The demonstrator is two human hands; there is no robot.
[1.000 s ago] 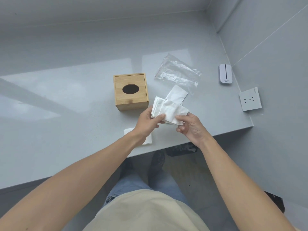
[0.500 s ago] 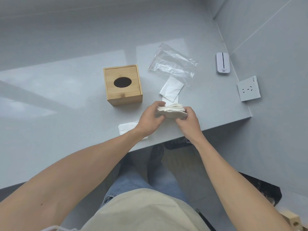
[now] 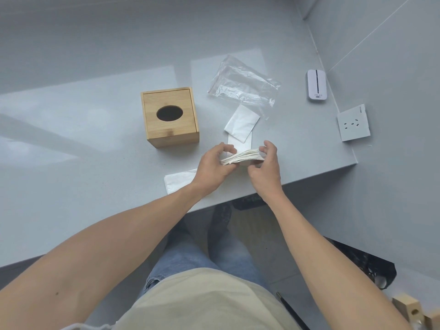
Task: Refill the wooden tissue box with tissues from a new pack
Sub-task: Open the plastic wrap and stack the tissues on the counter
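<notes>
The wooden tissue box stands on the grey counter, its lid on and its oval hole dark. A flat stack of white tissues sits between my hands near the counter's front edge. My left hand grips its left end and my right hand grips its right end. The clear plastic wrapper lies flat and crumpled behind, to the right of the box. A loose tissue lies just beyond the stack. Another tissue rests partly under my left wrist.
A white wall socket and a small white device sit at the right, where counter meets wall. The counter's front edge runs just below my hands. My legs and feet show below it. A wooden block is at bottom right.
The tissues, fanned out and lifted a second ago, are now squared into a flat stack and held lower between both hands. The view has shifted slightly.
</notes>
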